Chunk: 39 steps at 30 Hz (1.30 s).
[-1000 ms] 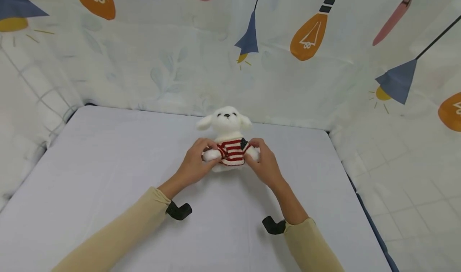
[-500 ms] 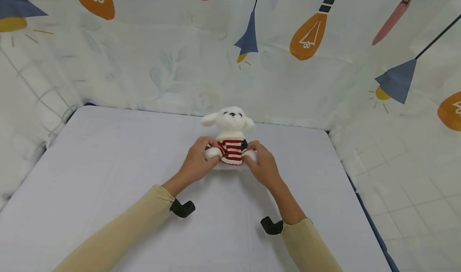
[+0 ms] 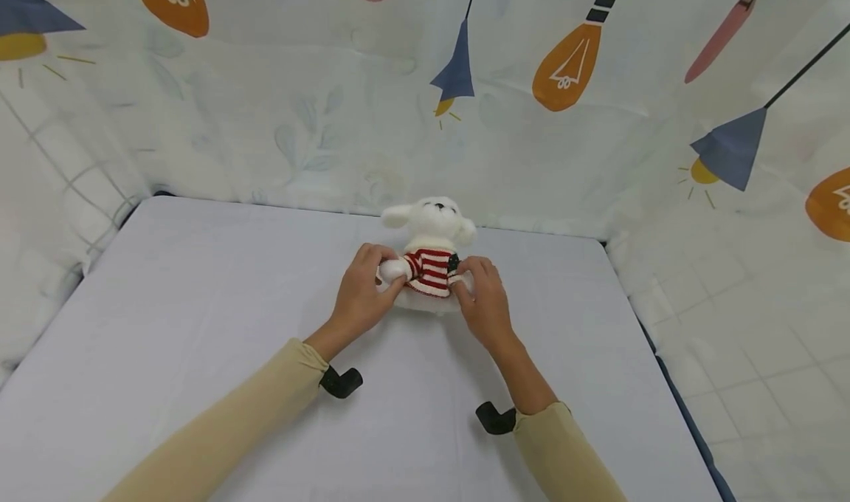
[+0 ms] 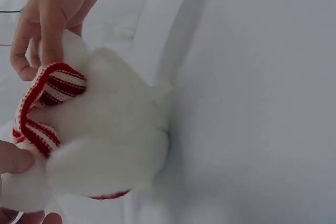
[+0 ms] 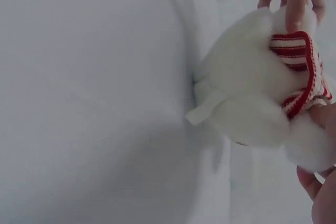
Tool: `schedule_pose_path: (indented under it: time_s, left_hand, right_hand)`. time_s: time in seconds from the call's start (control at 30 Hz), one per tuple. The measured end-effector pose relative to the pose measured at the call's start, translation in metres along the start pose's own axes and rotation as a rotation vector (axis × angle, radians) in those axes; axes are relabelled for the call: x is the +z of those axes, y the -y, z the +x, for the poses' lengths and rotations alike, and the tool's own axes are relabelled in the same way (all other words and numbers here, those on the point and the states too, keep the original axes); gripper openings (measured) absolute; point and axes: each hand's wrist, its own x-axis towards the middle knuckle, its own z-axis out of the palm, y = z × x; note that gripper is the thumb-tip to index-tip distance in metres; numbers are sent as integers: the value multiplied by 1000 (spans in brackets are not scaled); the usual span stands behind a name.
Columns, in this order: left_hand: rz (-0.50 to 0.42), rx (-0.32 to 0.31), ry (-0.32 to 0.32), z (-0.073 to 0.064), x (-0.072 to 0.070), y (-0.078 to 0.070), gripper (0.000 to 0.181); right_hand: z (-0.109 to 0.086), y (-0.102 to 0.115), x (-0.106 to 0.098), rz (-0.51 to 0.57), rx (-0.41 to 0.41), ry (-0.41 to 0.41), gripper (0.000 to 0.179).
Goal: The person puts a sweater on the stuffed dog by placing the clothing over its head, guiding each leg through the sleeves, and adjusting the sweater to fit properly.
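A white plush dog [image 3: 433, 225] with floppy ears sits upright near the far side of the table, its head tipped back. It wears a red and white striped knitted sweater [image 3: 433, 272] with a dark patch at one shoulder. My left hand [image 3: 361, 286] pinches the paw on the left, thumb in front and fingers behind. On the other side my right hand [image 3: 486, 299] grips the opposite paw the same way. In the left wrist view the plush dog's round white belly [image 4: 110, 114] shows below the sweater hem. A small white tag [image 5: 206, 108] sticks out at its bottom in the right wrist view.
A white cloth covers the table [image 3: 232, 303]. Behind it hangs a pale curtain [image 3: 372, 133] printed with lamps and bulbs, close to the table's back edge. Black wrist mounts [image 3: 341, 382] jut inward from both tan sleeves [image 3: 232, 421].
The plush dog has shifted slightly right and leaned back, its face turning upward. Its sweater has tilted, and both hands have moved along with the paws.
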Motion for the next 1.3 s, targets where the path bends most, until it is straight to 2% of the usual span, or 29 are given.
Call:
schedule_pose_path:
  time_s: [0.17, 0.37, 0.53, 0.6, 0.7, 0.8, 0.9, 1.17, 1.3]
  left_hand:
    - [55, 43, -22, 2, -2, 1, 29]
    - [34, 72, -72, 3, -3, 4, 23]
    - [30, 92, -106, 1, -4, 6, 20]
    - [28, 87, -106, 0, -4, 6, 21]
    - [14, 85, -80, -1, -4, 5, 22]
    - [1, 105, -31, -2, -2, 4, 23]
    - [-1, 133, 8, -4, 1, 3, 23]
    - [20, 220, 84, -13, 2, -2, 27]
    - [28, 239, 75, -14, 1, -3, 29]
  right_hand:
    - [7, -2, 1, 43, -125, -34, 8]
    - [6, -7, -3, 152, -138, -69, 8]
    - [1, -14, -10, 150, -146, -152, 10]
    - [-1, -17, -13, 137, -149, -160, 10]
    - [-1, -17, -15, 139, -166, -109, 11]
    - [1, -15, -15, 142, -179, -21, 14]
    - [4, -11, -15, 139, -165, 33, 21]
    - [1, -7, -6, 36, -86, 7, 30]
    - [-2, -10, -6, 104, -36, -2, 25]
